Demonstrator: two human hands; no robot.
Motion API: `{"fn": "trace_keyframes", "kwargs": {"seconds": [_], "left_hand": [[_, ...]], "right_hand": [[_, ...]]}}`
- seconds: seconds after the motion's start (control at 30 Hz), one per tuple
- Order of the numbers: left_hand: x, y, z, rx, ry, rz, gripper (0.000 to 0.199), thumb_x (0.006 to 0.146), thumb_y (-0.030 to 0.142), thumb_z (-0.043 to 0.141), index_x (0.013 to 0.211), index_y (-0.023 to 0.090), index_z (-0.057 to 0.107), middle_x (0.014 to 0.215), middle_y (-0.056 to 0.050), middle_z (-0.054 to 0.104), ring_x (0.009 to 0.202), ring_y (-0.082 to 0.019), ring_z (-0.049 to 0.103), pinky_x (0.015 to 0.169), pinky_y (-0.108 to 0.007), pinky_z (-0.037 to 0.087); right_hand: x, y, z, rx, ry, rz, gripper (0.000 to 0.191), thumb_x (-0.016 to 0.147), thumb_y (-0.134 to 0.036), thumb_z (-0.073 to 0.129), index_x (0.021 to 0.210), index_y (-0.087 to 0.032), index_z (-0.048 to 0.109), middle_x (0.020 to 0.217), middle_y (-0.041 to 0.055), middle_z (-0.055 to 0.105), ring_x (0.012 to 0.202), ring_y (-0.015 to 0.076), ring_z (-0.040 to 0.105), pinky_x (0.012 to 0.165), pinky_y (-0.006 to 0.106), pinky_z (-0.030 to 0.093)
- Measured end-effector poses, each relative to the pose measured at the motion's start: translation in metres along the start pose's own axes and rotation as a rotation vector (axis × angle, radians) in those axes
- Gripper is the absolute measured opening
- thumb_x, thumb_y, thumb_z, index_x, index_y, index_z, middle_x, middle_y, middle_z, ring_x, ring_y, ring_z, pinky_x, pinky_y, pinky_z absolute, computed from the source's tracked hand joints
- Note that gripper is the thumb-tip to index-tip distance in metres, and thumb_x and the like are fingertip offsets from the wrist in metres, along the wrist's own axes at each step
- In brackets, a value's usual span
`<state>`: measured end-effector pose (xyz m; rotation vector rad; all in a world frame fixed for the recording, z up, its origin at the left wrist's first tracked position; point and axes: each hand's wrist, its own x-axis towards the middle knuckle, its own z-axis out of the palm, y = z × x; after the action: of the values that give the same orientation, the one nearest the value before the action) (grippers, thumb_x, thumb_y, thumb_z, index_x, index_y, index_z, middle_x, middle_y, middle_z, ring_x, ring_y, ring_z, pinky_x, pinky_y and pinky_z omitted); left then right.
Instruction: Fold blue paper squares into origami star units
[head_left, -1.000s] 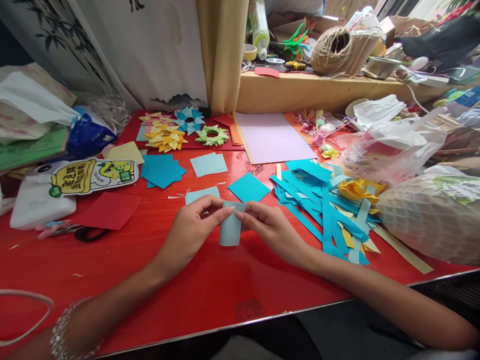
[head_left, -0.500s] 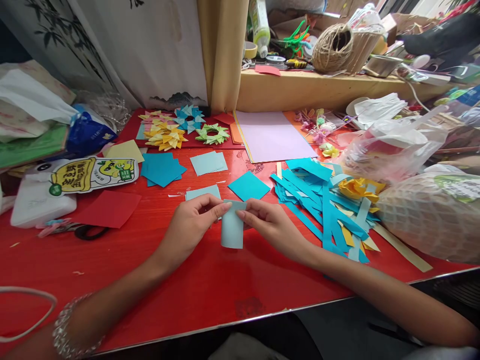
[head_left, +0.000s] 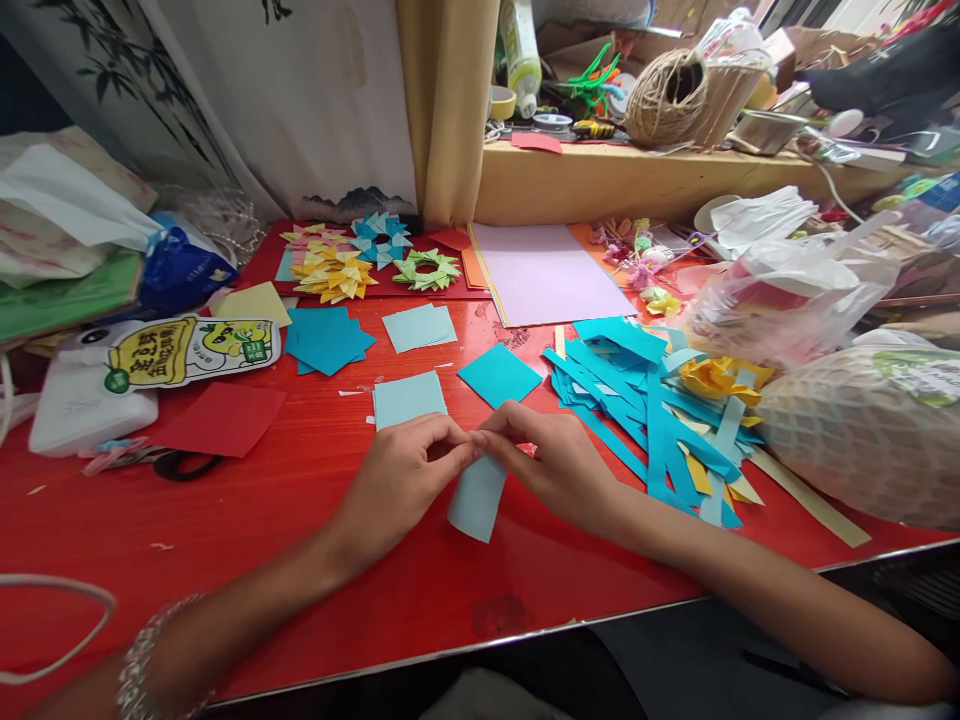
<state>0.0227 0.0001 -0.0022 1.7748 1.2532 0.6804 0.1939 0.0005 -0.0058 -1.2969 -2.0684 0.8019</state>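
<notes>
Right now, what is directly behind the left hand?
Just beyond the left hand, which pinches a pale blue sheet with the right hand, lies a pale blue paper square. The left hand hides its near edge; anything there cannot be seen.

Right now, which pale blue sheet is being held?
The frontmost sheet, pinched between the left hand and right hand; the other sheets lie flat farther back, unheld.

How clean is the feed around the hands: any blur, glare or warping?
Head view: left hand, right hand and pale blue paper read fairly sharp; a soft shadow darkens the red tabletop beneath the right hand; a pale sheen shows left of the lilac sheet; the netted bundle looks stretched toward the right edge.
</notes>
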Motion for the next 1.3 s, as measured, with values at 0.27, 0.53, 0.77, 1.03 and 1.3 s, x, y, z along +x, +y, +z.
{"fn": "trace_keyframes", "kwargs": {"seconds": [0.27,0.53,0.77,1.03,1.3], "left_hand": [[0.003,0.007,-0.006,-0.098,-0.063,-0.082,0.03,0.081,0.043,0.056,0.066,0.017,0.058,0.065,0.003,0.056,0.062,-0.011,0.047,0.057,-0.022,0.035],[-0.003,0.008,-0.009,-0.005,0.059,0.061,0.03,0.084,0.032,0.055,0.06,0.017,0.049,0.059,0.004,0.046,0.057,-0.009,0.041,0.053,-0.022,0.033],[0.001,-0.013,0.005,0.509,0.185,0.529,0.029,0.088,0.031,0.051,0.114,0.018,0.054,0.107,-0.008,0.056,0.098,-0.019,0.054,0.082,-0.033,0.047],[0.003,-0.019,0.002,0.605,0.243,0.501,0.036,0.088,0.033,0.05,0.119,0.013,0.053,0.114,-0.009,0.062,0.105,-0.023,0.057,0.088,-0.038,0.048],[0.003,-0.01,0.0,0.398,0.115,0.217,0.038,0.087,0.041,0.05,0.119,0.021,0.054,0.109,-0.004,0.066,0.094,-0.02,0.062,0.08,-0.033,0.05]], "right_hand": [[0.008,0.007,-0.014,0.029,0.143,0.008,0.023,0.089,-0.033,0.049,0.074,-0.016,0.054,0.062,-0.0002,0.058,0.053,0.0084,0.047,0.049,0.022,0.032],[0.026,0.03,-0.036,0.245,0.421,0.133,0.027,0.085,-0.038,0.054,0.071,-0.015,0.054,0.063,-0.0006,0.05,0.057,0.008,0.042,0.05,0.023,0.032],[0.013,0.013,-0.006,0.494,0.022,0.251,0.026,0.085,-0.042,0.052,0.077,-0.017,0.054,0.065,-0.0011,0.052,0.058,0.0094,0.052,0.053,0.023,0.044],[0.015,0.008,-0.014,0.881,-0.165,0.343,0.05,0.082,-0.022,0.061,0.127,-0.02,0.04,0.082,0.0011,0.064,0.08,0.0142,0.067,0.086,0.035,0.053],[0.012,0.009,-0.01,0.691,-0.093,0.246,0.042,0.085,-0.025,0.057,0.124,-0.019,0.043,0.067,-0.0021,0.061,0.066,0.0124,0.063,0.067,0.027,0.05]]}}
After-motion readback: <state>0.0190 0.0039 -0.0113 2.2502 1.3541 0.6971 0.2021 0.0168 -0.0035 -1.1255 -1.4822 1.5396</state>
